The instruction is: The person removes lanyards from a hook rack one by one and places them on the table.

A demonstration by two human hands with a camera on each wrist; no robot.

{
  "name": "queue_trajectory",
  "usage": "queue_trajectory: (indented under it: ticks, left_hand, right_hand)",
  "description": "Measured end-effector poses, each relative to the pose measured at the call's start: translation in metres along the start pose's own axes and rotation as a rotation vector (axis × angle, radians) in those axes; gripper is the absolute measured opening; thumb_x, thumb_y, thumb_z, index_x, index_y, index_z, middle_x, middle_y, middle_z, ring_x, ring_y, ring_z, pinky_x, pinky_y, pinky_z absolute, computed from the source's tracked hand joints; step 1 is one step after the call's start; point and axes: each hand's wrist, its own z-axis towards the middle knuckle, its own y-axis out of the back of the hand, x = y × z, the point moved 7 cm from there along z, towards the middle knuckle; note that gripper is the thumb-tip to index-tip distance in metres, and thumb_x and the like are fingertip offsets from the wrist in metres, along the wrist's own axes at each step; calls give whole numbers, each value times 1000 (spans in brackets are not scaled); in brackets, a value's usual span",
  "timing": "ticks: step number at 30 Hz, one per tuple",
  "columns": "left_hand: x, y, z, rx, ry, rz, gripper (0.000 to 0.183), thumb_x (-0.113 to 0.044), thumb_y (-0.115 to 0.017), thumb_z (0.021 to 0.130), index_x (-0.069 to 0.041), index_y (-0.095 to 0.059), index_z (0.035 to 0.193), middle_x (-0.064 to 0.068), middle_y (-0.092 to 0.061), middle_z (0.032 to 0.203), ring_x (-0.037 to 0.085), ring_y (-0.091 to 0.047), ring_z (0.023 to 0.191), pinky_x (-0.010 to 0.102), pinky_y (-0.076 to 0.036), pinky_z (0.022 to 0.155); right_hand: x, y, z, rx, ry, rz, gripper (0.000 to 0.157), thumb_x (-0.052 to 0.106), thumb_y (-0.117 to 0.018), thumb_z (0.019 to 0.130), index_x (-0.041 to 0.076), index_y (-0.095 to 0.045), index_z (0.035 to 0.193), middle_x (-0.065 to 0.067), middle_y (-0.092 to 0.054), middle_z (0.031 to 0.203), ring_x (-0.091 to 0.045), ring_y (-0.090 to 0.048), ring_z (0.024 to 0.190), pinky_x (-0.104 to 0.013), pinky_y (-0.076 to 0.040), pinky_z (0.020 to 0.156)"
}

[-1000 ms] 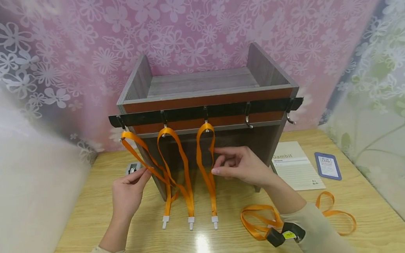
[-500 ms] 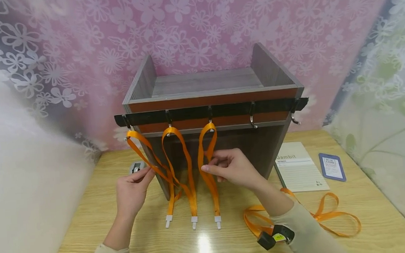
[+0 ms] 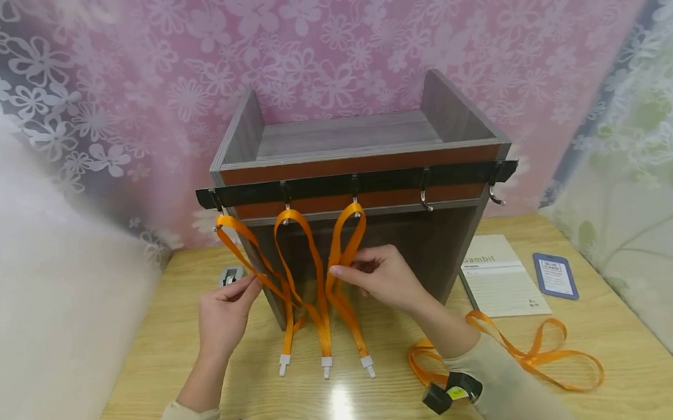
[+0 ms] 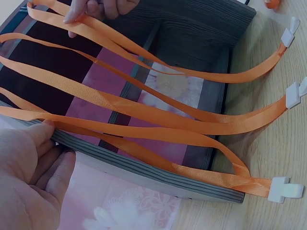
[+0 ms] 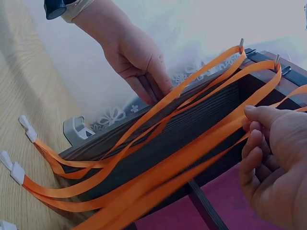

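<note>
Three orange lanyards hang from the hooks of a black rail [image 3: 323, 187], white clips at their lower ends. My left hand [image 3: 222, 322] pinches a strap of the leftmost lanyard [image 3: 229, 219] between thumb and fingers, partway down its loop. The middle lanyard [image 3: 322, 302] hangs untouched between my hands. At the third lanyard [image 3: 348, 316], my right hand [image 3: 385, 281] pinches the straps below the hook, thumb in front. That lanyard's clip [image 3: 367, 365] hangs tilted near the table. In the right wrist view, the right thumb [image 5: 261, 115] presses on the orange strap.
The rail crosses a grey wooden shelf unit [image 3: 349, 134]; its two right hooks [image 3: 426, 202] are bare. Loose orange lanyards [image 3: 558, 355] lie at right, partly under my right forearm. A notebook [image 3: 502, 276] and blue card holder [image 3: 555, 276] lie beyond. A small grey object [image 3: 232, 275] sits behind my left hand.
My right hand has moved left across the third lanyard, from touching its right strap to pinching the straps together, and its clip has swung right. My left hand keeps its pinch.
</note>
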Motion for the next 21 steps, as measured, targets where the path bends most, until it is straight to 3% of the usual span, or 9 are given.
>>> queue_trajectory:
  ticks: [4,9,14,21]
  left_hand:
    - [2,1,-1,4,14,7,26,-24,-75,91,-6,-78,110,15,-75,110,-5,-69,84,16,-56,72]
    - [2,1,-2,9,25,12,26,-27,-75,91,-9,-78,111,13,-75,110,-5,-69,86,17,-56,73]
    - [-1,1,-1,17,15,24,27,-30,-74,92,-12,-78,111,12,-76,108,-6,-69,88,16,-55,75]
    - [0,1,-2,14,13,11,26,-26,-75,92,-9,-78,111,14,-75,109,-5,-69,88,15,-56,77]
  right_hand:
    - [-1,-1,0,-1,1,23,24,20,-73,94,-2,-74,83,-7,-49,51,-15,-44,46,-25,-34,45]
    - [1,3,-2,35,1,53,24,16,-72,94,-2,-72,79,-5,-56,56,-16,-50,46,-27,-42,46]
    - [12,11,-5,58,18,52,27,15,-71,94,-9,-72,81,-7,-59,58,-16,-52,47,-28,-43,45]
    - [36,23,-14,61,35,-3,27,17,-73,93,-4,-71,75,-8,-56,57,-24,-48,47,-27,-41,44]
